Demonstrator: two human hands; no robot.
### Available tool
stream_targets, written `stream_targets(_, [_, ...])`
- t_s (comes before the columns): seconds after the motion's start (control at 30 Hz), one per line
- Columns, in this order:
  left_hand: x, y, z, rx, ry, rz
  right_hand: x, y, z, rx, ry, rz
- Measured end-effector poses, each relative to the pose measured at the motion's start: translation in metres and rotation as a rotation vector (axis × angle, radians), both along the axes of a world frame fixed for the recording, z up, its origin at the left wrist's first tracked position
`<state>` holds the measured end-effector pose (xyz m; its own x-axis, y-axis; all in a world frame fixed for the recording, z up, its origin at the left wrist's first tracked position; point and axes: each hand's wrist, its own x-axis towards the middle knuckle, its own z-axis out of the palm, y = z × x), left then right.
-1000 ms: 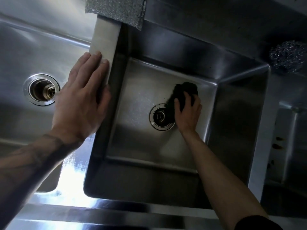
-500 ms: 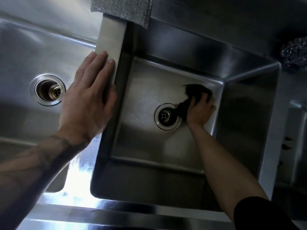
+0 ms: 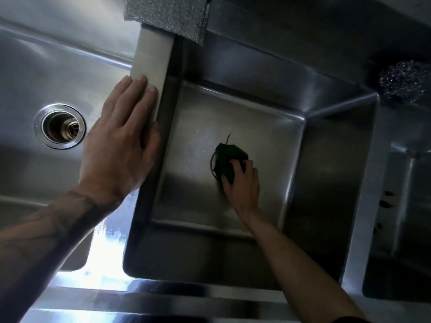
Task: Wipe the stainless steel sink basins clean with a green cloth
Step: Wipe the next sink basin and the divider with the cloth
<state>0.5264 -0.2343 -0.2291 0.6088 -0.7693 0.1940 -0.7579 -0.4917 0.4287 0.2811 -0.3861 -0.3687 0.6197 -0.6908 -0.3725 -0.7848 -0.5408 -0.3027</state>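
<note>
The middle steel basin [image 3: 256, 127] lies below me. My right hand [image 3: 242, 185] is down on its floor, fingers curled over a bunched dark green cloth [image 3: 227, 157] that covers most of the drain, leaving only an arc of the drain's rim showing on the left. My left hand [image 3: 121, 145] rests flat, fingers straight, on the divider [image 3: 151, 57] between the middle basin and the left basin [image 3: 35, 66]. The left basin's drain [image 3: 59, 125] is uncovered.
A grey scouring pad [image 3: 168, 12] hangs over the back ledge above the divider. A steel wool ball [image 3: 403, 80] sits on the ledge at the right. A third basin [image 3: 408, 206] shows at the right edge. The front rim [image 3: 163, 304] runs along the bottom.
My right hand slid the cloth from the basin's far right back toward the left, onto the drain. The left hand stays on the divider.
</note>
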Motion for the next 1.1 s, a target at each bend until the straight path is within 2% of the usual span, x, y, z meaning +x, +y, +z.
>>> stream_targets(0.1, [0.0, 0.0, 0.0, 0.001, 0.005, 0.007, -0.008, -0.019, 0.014, 0.186, -0.002, 0.045])
stream_targets(0.17, [-0.001, 0.0, 0.0, 0.002, 0.006, 0.012, -0.003, -0.033, 0.026, 0.394, -0.021, -0.045])
stream_targets(0.23, [-0.002, -0.001, 0.002, -0.001, 0.009, 0.007, 0.008, -0.041, 0.037, 0.488, -0.116, -0.187])
stream_targets(0.33, [-0.002, -0.001, 0.003, -0.005, 0.008, 0.014, 0.037, -0.056, 0.046, 0.392, -0.282, -0.414])
stream_targets(0.43, [-0.002, -0.001, 0.002, 0.003, 0.01, 0.011, 0.068, -0.073, 0.042, 0.25, -0.254, -0.536])
stream_targets(0.5, [-0.001, -0.001, 0.002, 0.006, 0.01, 0.011, 0.083, -0.07, 0.031, 0.232, -0.173, -0.501])
stream_targets(0.57, [-0.001, -0.001, 0.002, 0.004, 0.013, 0.014, 0.09, -0.06, 0.017, 0.153, -0.039, -0.349])
stream_targets(0.63, [-0.002, -0.001, 0.002, 0.006, 0.017, 0.016, 0.1, -0.054, 0.006, 0.04, 0.017, -0.228])
stream_targets(0.77, [-0.002, -0.001, 0.003, 0.005, 0.016, 0.021, 0.142, -0.039, -0.001, -0.018, -0.014, -0.297])
stream_targets(0.87, [-0.002, -0.002, 0.003, -0.001, 0.012, 0.028, 0.18, -0.021, 0.003, 0.112, -0.123, -0.368])
stream_targets(1.0, [-0.002, -0.001, 0.004, -0.001, 0.025, 0.023, 0.217, -0.003, 0.015, 0.504, -0.538, -0.68])
stream_targets(1.1, [-0.002, -0.001, 0.004, -0.005, 0.031, 0.027, 0.226, 0.007, 0.016, 0.791, -0.722, -0.845])
